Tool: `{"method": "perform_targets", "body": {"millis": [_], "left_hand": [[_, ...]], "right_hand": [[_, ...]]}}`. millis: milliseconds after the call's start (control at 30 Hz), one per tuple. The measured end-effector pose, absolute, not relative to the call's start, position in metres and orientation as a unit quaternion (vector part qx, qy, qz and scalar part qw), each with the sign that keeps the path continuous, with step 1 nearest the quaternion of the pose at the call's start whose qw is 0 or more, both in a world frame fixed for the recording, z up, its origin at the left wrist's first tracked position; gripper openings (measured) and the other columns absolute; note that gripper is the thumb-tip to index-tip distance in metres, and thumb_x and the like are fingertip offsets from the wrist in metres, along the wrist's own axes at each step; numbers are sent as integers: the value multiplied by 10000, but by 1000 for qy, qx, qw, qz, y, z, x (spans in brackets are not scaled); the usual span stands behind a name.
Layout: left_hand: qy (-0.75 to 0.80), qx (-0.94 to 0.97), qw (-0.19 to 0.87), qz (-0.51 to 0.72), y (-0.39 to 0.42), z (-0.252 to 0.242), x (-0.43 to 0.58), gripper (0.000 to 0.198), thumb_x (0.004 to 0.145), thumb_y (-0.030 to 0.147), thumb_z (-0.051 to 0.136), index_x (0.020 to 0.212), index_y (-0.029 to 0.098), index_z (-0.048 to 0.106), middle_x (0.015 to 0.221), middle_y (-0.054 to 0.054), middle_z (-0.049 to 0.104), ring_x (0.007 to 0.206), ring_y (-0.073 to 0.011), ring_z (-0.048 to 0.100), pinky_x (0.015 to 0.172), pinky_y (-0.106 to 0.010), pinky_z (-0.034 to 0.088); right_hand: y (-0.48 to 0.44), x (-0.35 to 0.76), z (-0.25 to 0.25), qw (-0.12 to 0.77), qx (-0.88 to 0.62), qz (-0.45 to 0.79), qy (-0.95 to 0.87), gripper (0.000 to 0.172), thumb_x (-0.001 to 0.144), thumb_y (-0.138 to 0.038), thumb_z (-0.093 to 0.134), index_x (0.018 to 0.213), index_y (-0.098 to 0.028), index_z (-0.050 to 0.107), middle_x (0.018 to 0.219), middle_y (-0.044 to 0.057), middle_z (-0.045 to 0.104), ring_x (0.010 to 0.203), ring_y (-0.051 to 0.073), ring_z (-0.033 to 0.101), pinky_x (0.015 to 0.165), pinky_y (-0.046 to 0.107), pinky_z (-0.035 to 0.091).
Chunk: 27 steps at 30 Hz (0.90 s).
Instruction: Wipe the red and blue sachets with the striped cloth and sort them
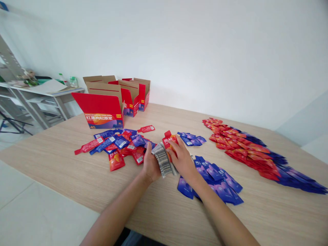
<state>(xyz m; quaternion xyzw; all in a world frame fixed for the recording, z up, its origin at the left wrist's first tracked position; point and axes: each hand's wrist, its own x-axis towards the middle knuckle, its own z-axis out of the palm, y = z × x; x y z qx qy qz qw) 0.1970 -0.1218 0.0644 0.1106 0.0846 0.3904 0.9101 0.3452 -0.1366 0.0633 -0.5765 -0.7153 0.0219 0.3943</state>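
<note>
Several open red boxes stand upper left, contents hidden. Below, mixed red and blue sachets lie jumbled, apparently not yet ordered. At centre, the left hand grasps a sachet stack; the right hand pinches a red sachet against it. Right of centre, blue sachets overlap loosely; farther right, fanned rows look already arranged.

The right hand partly covers the held sachet stack, whose striped edges appear blurred. Front red box: interior concealed by raised flap. Surface: cut off at right edge.
</note>
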Motion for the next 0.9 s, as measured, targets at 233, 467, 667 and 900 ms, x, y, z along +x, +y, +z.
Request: {"method": "perform_targets", "body": {"millis": [233, 467, 667, 900], "left_hand": [[116, 130, 922, 346, -133, 60, 205, 772, 909, 764, 356, 1235, 139, 673, 1079, -155, 748, 1042, -340, 702, 951, -472, 511], [87, 98, 912, 388, -124, 65, 200, 953, 828, 886, 271, 1257, 127, 657, 1113, -175, 733, 1050, -347, 690, 932, -479, 525], [81, 93, 902, 414, -113, 74, 187, 1040, 783, 932, 215, 1264, 116, 644, 1144, -200, 726, 1110, -379, 668, 936, -514, 525], [105, 88, 879, 456, -104, 63, 183, 969, 824, 884, 286, 1262, 99, 648, 1174, -203, 725, 1134, -382, 671, 982, -529, 510]], "right_hand": [[-135, 354, 69, 377, -599, 11, -706, 402, 1018, -352, 466, 1361, -197, 607, 1632, 138, 334, 1489, 310, 358, 1229, 550, 283], [-141, 354, 81, 287, -542, 33, -789, 388, 1031, -313, 430, 1375, -225, 587, 1533, 131, 477, 1427, 269, 452, 1206, 507, 355], [-151, 348, 87, 243, -513, -3, -823, 463, 1002, -351, 520, 1438, -197, 514, 1554, 170, 423, 1470, 309, 381, 1219, 542, 318], [-154, 337, 80, 215, -494, -25, -842, 822, 871, -554, 699, 1519, -165, 377, 1550, 238, 400, 1489, 394, 314, 1197, 682, 246]]}}
